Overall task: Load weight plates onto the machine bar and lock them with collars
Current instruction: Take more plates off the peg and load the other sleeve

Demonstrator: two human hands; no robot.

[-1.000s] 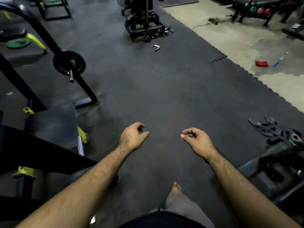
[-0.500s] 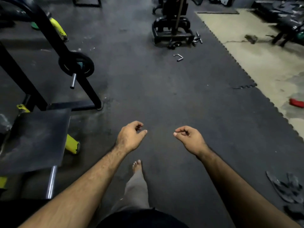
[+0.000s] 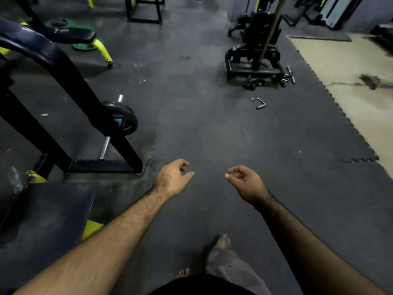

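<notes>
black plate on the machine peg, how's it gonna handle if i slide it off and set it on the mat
The black plate looks like solid rigid metal, so probably heavy for its small size; use a firm grip. It sits on a smooth chrome peg, so it should slide off easily. Being round, it may roll if set on edge on the floor mat; lay it flat.
</notes>
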